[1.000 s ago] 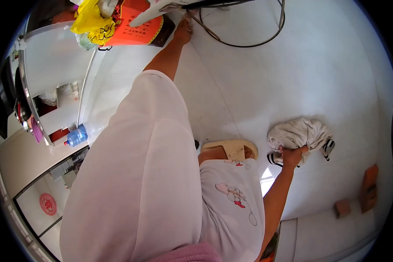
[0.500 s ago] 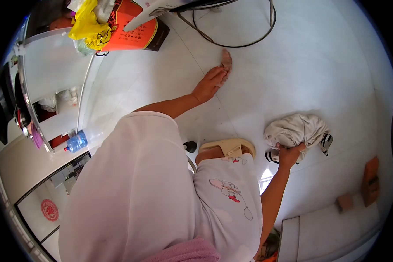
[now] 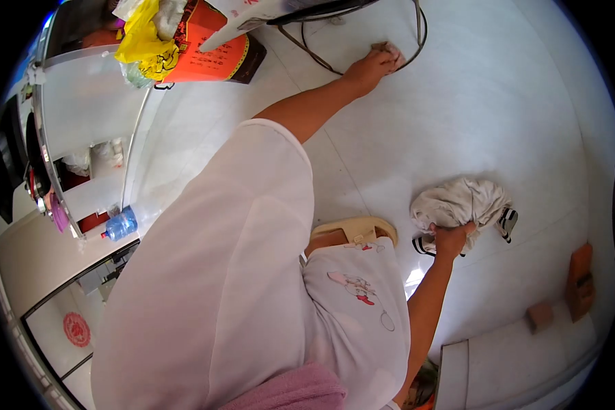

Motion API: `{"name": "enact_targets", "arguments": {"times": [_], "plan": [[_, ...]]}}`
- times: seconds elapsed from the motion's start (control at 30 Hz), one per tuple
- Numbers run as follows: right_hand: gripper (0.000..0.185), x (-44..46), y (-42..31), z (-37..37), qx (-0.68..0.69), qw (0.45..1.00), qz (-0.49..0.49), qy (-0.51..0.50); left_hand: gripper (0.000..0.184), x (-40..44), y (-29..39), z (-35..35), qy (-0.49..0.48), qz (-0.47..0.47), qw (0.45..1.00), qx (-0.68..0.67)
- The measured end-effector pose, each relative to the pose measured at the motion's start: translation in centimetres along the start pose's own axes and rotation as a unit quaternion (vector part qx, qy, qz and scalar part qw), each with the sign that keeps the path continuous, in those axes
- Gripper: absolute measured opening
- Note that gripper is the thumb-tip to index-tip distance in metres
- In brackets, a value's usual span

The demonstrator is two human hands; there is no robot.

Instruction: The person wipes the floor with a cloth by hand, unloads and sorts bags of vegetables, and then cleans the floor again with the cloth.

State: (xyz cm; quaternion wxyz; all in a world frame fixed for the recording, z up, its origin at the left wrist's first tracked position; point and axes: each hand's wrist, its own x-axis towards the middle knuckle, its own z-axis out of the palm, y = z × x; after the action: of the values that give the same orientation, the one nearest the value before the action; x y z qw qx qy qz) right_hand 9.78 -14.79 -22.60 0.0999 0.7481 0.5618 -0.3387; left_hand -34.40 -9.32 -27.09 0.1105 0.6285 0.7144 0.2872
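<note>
My left hand [image 3: 372,70] reaches far forward over the pale tiled floor, its fingers closed on a small pinkish-brown rag [image 3: 394,53] pressed to the tiles. That rag lies against the round metal foot ring [image 3: 420,42] of a chair or stool. To the right, my right hand [image 3: 451,239] grips the near edge of a crumpled beige garment [image 3: 461,201] with black-and-white striped bands. The garment rests bunched on the floor; its exact kind cannot be made out. Between my arms, a tan slipper [image 3: 355,231] is on my foot.
An orange paper bin [image 3: 208,58] with a yellow plastic bag [image 3: 143,44] stands at the upper left. A blue water bottle [image 3: 121,224] is at the left. Brown wooden blocks [image 3: 580,283] are at the right. A pink towel [image 3: 294,391] lies by my body.
My left hand has slid the rag forward and to the right across the floor, up to the metal ring. My right hand and the beige garment have hardly moved.
</note>
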Motion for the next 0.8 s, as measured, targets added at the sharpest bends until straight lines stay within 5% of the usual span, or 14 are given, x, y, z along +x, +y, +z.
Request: {"name": "enact_targets", "arguments": {"times": [0.1, 0.2, 0.3, 0.4, 0.47, 0.53, 0.6, 0.67, 0.8], "plan": [[0.111, -0.4, -0.6, -0.4, -0.009, 1.000, 0.011, 0.007, 0.034, -1.4, -3.1, -1.3, -0.096, -0.006, 0.977, 0.190], [0.110, -0.3, -0.6, -0.3, -0.008, 1.000, 0.018, 0.005, 0.054, -0.9, -5.4, -2.5, -0.226, -0.056, 0.753, 0.615], [0.107, -0.2, 0.0, 0.1, 0.012, 1.000, 0.002, 0.005, 0.061, 1.3, -6.1, -0.6, -0.220, -0.186, 0.792, 0.539], [0.106, 0.1, 0.3, 0.0, 0.007, 1.000, -0.003, 0.012, 0.054, 2.5, -7.9, 2.2, -0.112, -0.311, 0.799, 0.503], [0.105, 0.0, 0.1, 0.1, 0.009, 1.000, -0.001, 0.016, 0.057, 4.0, -11.5, 3.5, -0.263, -0.363, 0.770, 0.454], [0.105, 0.0, -0.2, -0.1, 0.008, 1.000, 0.007, 0.009, 0.061, 3.8, -8.3, 2.6, -0.312, -0.393, 0.758, 0.417], [0.104, -0.2, 0.3, 0.2, 0.007, 1.000, -0.002, 0.012, 0.037, 2.9, -0.5, -1.7, -0.321, -0.299, 0.809, 0.392], [0.104, 0.1, 1.4, 0.8, 0.008, 0.999, -0.027, 0.032, 0.024, 0.8, -0.7, 0.3, -0.189, -0.253, 0.918, 0.242], [0.110, -2.7, -0.8, -2.5, -0.086, 0.995, 0.002, 0.058, 0.021, -3.5, 9.5, -2.0, -0.095, -0.101, 0.990, 0.022]]}}
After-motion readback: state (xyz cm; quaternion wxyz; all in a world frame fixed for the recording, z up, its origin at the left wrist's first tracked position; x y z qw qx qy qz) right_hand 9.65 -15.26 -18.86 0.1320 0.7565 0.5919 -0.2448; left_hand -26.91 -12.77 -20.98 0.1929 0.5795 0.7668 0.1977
